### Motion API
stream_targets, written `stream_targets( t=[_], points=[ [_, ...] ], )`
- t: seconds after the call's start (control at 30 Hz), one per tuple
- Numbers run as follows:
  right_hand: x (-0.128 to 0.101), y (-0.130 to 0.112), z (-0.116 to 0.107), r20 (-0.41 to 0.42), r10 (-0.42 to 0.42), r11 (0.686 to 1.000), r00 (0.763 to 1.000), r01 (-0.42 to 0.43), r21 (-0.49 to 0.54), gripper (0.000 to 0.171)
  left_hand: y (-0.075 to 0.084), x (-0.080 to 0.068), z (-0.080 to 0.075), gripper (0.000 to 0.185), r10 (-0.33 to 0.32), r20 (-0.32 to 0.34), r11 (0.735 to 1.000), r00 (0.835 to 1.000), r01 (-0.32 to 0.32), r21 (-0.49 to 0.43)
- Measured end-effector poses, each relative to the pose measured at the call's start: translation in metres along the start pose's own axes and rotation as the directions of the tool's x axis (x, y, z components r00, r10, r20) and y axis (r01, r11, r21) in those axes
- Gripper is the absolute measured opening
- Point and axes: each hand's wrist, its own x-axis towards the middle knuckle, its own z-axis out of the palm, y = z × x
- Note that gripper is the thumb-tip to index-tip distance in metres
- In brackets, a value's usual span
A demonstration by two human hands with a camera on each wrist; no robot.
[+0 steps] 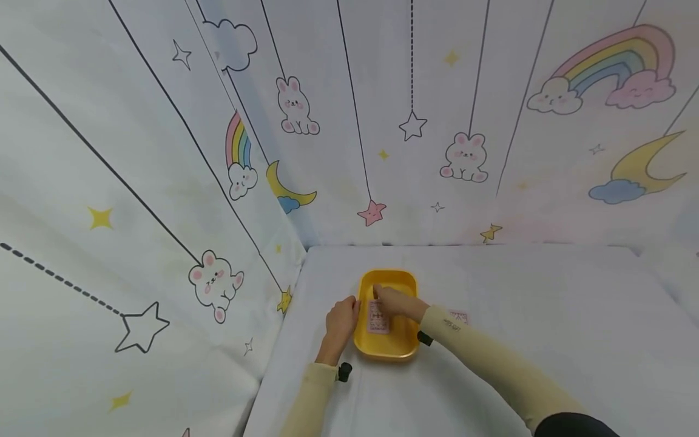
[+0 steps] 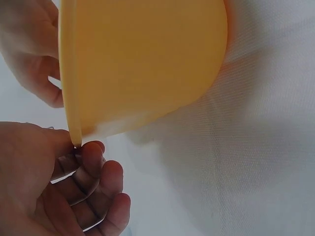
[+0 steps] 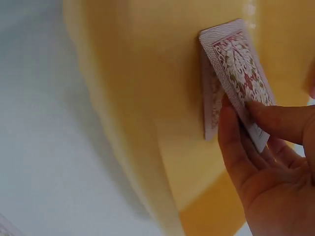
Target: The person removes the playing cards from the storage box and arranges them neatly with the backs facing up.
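Yellow tray (image 1: 389, 351) at lower centre of frame on white-covered desk (image 1: 546, 315), with pink-backed playing cards (image 1: 378, 317) inside. Right hand (image 1: 395, 301) reaching into tray, thumb and fingers (image 3: 275, 120) pinching the cards. Left hand (image 1: 341, 321) at tray's left rim, fingers (image 2: 93, 162) curled and touching the rim edge; firm grip cannot be confirmed.
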Motion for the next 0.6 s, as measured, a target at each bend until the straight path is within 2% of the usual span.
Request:
stream_targets(
  t=[0.17, 0.3, 0.6],
  points=[
    [-0.009, 0.011, -0.014, 0.003, -0.024, 0.98, 1.0, 0.023, 0.196, 0.024, -0.001, 0.001, 0.001, 0.027, -0.004, -0.008, 1.0, 1.0, 0.004, 0.011],
    [-0.021, 0.029, -0.026, -0.013, -0.047, 0.942, 0.999, 0.049, 0.332, 0.026, 0.0, 0.0, 0.0, 0.027, -0.01, 0.0, 1.0, 1.0, 0.01, 0.003],
    [-0.067, 0.082, -0.059, -0.117, -0.077, 0.894, 0.99, 0.12, 0.432, 0.034, 0.003, -0.002, -0.002, 0.025, -0.013, -0.004, 1.0, 1.0, 0.013, -0.004]
  ],
)
